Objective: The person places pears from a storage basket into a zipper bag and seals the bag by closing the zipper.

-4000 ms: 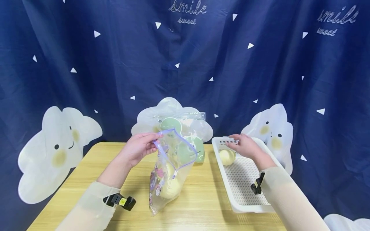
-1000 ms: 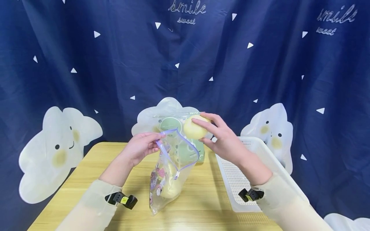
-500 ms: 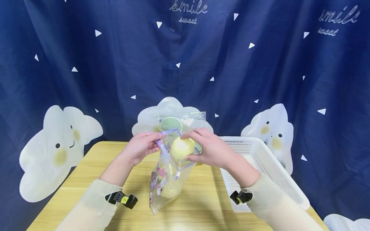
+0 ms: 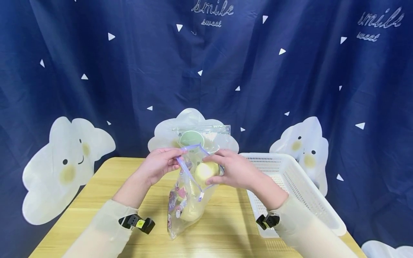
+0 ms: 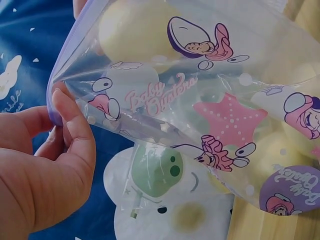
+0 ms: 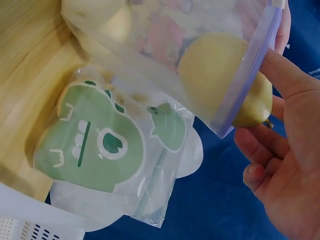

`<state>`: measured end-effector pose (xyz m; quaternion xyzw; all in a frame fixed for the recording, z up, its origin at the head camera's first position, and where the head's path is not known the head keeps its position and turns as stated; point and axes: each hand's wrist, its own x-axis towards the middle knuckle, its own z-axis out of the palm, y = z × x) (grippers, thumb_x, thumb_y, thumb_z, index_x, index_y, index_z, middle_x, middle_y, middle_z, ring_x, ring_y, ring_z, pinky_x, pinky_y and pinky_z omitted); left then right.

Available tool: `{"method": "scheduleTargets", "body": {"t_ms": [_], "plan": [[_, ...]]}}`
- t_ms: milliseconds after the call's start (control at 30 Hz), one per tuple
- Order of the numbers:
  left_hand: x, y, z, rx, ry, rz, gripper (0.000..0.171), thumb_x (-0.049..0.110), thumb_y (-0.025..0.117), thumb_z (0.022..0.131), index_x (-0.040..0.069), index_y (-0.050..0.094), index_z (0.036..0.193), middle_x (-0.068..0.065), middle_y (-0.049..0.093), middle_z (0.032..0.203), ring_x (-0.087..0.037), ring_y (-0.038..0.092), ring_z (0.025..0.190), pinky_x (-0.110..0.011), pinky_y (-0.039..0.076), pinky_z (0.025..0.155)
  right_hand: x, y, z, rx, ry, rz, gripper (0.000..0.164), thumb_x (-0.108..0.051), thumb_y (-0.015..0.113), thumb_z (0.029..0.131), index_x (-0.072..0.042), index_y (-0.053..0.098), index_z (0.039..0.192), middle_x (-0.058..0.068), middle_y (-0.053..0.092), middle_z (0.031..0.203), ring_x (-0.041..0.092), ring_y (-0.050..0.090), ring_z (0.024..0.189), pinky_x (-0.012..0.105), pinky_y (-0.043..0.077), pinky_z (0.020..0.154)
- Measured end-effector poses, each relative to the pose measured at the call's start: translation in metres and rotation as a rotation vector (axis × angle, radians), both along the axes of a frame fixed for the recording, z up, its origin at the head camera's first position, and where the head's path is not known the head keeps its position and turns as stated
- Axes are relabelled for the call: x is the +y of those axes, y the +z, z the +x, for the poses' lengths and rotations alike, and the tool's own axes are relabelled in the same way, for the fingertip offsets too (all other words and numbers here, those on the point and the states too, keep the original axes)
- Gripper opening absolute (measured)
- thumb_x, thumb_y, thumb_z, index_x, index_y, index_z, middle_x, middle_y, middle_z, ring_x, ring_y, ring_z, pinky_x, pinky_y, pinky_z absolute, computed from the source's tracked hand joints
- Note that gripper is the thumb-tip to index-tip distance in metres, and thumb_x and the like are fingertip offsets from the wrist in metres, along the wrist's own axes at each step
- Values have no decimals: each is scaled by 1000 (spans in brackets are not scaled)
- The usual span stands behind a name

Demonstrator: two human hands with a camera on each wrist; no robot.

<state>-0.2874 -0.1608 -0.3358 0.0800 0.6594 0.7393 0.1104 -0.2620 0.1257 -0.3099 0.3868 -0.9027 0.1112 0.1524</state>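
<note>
My left hand point(image 4: 161, 163) pinches the purple zip edge of a clear bag point(image 4: 180, 211) printed with pink and purple cartoons. The bag stands on the table with its mouth spread, and pale yellow fruit point(image 4: 191, 211) shows through its lower part. At the mouth, my right hand point(image 4: 230, 168) holds a yellow pear point(image 4: 206, 172) between thumb and fingers. In the right wrist view most of this pear point(image 6: 212, 75) lies behind the bag's film, its stem end sticking out past the zip. The left wrist view shows my left fingers point(image 5: 75, 125) on the bag's edge.
A white perforated basket point(image 4: 313, 200) stands at the right of the wooden table point(image 4: 106, 186). Behind the held bag is another clear bag point(image 6: 160, 195) with a green cartoon character, and light shapes show inside it. A dark blue curtain point(image 4: 206, 53) hangs at the back.
My right hand took the pear from the basket, carried it left and lowered it into the bag's mouth. My left hand has kept its grip on the bag's edge.
</note>
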Motion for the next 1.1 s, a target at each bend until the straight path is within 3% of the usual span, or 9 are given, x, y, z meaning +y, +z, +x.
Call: {"method": "scheduleTargets", "body": {"t_ms": [200,333,600,733,833,933,1100], "plan": [[3,-1,0,-3,1,11,18,15,68,109,2,81,110,5,73,79,-5,65,72,-14,60,71,10,3,4,20,2,-129,37,-37,82,100,-19,77,132,-2,74,113,10,65,83,30,60,76],[3,0,1,3,3,11,22,16,69,109,-3,79,116,5,73,80,-5,65,73,-14,61,71,24,4,9,16,-55,-211,28,-31,78,103,-20,77,128,-5,74,112,11,66,86,28,58,72],[3,-1,0,0,1,20,17,16,70,109,4,82,107,5,73,79,-5,65,72,-14,61,72,39,-9,29,-21,-142,-305,10,-24,75,105,-20,78,113,-8,76,105,2,63,77,23,53,64],[4,0,0,-4,7,23,17,16,70,109,7,83,104,5,73,79,-6,65,72,-14,61,72,34,-17,46,-107,-170,-377,4,-22,74,104,-21,77,107,-11,75,94,1,62,72,22,53,61],[4,0,0,-6,8,22,17,16,70,109,7,83,103,5,73,79,-6,64,72,-14,61,71,24,-26,57,-226,-189,-424,5,-25,74,105,-22,77,102,-13,74,88,3,62,68,23,54,60],[4,0,1,-7,15,19,17,17,70,108,7,82,101,6,73,78,-6,64,72,-14,60,71,10,-36,64,-338,-237,-413,13,-38,76,103,-27,75,96,-17,71,85,3,60,67,22,53,62],[5,-1,2,-8,8,13,19,17,70,108,9,82,96,6,72,78,-6,64,74,-14,60,71,-11,-46,68,-397,-311,-413,30,-57,79,97,-29,72,87,-18,70,80,3,61,69,23,52,63]]}}
